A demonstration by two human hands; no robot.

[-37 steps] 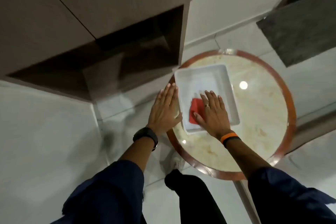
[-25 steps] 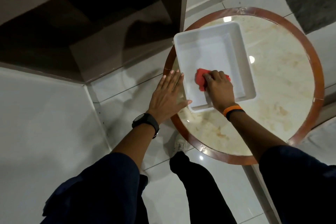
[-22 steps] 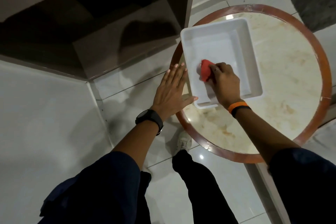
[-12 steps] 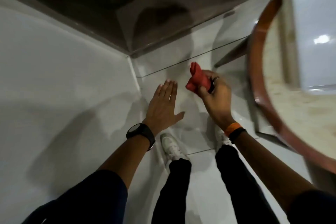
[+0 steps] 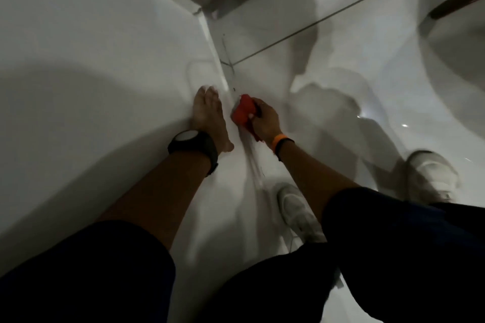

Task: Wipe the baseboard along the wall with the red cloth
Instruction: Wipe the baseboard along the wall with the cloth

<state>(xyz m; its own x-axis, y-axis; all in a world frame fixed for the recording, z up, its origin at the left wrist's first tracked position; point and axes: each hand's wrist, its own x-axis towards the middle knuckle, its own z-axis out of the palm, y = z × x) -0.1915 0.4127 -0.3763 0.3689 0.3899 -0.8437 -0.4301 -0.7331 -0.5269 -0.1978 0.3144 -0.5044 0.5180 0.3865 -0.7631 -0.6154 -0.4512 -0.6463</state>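
Red cloth (image 5: 242, 113) is bunched in the clenched right hand (image 5: 263, 120), low at the baseboard (image 5: 223, 78); the left hand (image 5: 208, 113) lies flat, fingers together, on the wall (image 5: 91, 47). Bunched so tightly (little cloth face exposed), it may skip dirt or slip off the narrow ledge.

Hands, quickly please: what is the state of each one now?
Left hand: open, flat against the wall, holding nothing.
Right hand: closed on the red cloth.

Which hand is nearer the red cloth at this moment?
Right. The right hand grips the red cloth down at the wall's base; the left hand lies flat on the wall beside it, not touching.
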